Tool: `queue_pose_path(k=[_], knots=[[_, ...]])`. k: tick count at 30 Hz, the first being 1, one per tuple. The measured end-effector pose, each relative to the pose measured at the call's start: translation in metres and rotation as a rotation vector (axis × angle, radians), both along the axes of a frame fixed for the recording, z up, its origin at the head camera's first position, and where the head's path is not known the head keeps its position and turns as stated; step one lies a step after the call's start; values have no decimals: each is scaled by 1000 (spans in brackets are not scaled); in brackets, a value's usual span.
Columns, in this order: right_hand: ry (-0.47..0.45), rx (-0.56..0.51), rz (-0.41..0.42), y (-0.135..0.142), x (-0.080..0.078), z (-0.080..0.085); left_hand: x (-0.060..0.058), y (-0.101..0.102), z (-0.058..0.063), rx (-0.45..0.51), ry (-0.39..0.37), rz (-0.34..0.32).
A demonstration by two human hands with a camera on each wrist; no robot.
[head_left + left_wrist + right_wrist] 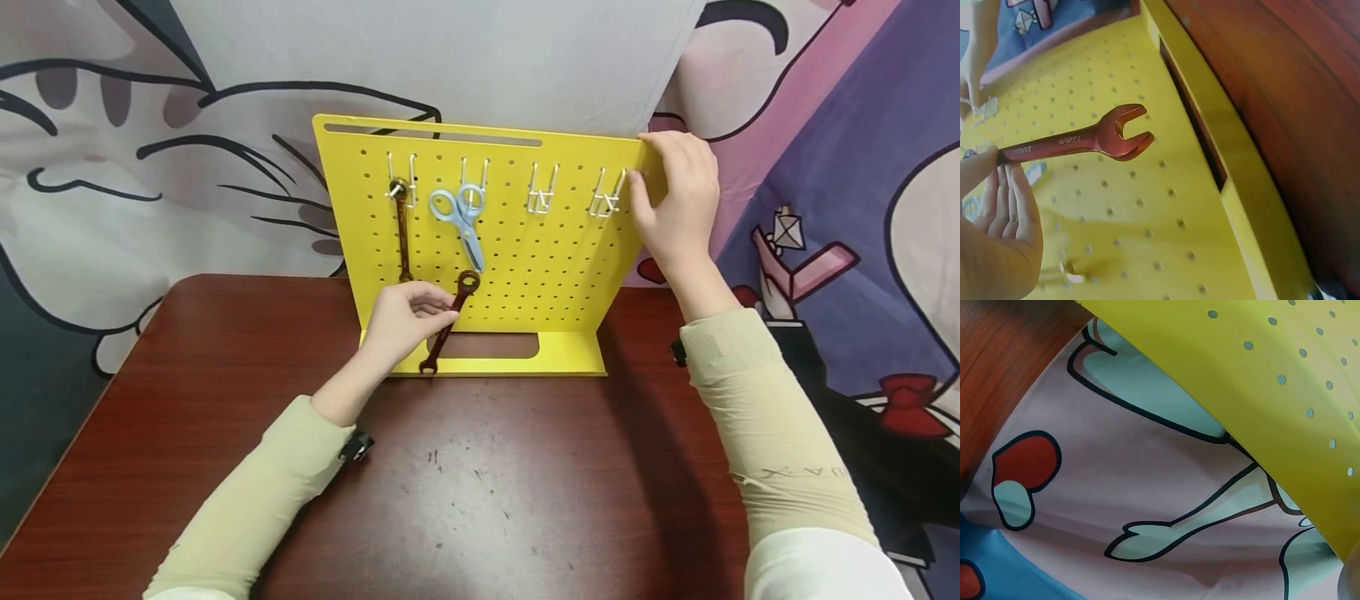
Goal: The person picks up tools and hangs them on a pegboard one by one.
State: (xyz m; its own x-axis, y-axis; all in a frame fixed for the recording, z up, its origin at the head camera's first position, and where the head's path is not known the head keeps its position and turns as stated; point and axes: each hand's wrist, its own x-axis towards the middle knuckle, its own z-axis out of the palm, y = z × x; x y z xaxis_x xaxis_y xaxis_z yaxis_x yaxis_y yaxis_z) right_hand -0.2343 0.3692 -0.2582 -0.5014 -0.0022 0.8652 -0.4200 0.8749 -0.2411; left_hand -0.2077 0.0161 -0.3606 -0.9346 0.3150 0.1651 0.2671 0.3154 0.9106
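My left hand [405,321] pinches a wrench [1079,140] stamped "13mm" at frame centre — my right hand [675,204] grips the pegboard's [525,275] upper-right corner.

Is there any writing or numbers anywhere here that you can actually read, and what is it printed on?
"13mm": stamped on the shank of the wrench that the left hand grips, seen in the left wrist view.
A second stamp nearer the fingers on the same wrench: too blurred to read.
Faint letters on the right sleeve: too faint to read with certainty.
Yellow pegboard, scissors and hanging wrench: no readable text.
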Motion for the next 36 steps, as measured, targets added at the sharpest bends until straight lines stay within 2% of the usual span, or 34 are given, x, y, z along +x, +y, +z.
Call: queue_pose_path(k=[10, 16, 27, 31, 36], knots=[[-12, 20, -19, 1, 0, -1, 4, 50, 12, 130, 29, -3], [-14, 10, -18, 0, 1, 0, 5, 70, 26, 190, 42, -15], [-7, 13, -17, 0, 0, 0, -1, 91, 54, 275, 86, 11], [-6, 10, -17, 0, 1, 0, -3, 95, 59, 294, 59, 16], [-9, 12, -17, 0, 1, 0, -7, 99, 60, 315, 23, 43]])
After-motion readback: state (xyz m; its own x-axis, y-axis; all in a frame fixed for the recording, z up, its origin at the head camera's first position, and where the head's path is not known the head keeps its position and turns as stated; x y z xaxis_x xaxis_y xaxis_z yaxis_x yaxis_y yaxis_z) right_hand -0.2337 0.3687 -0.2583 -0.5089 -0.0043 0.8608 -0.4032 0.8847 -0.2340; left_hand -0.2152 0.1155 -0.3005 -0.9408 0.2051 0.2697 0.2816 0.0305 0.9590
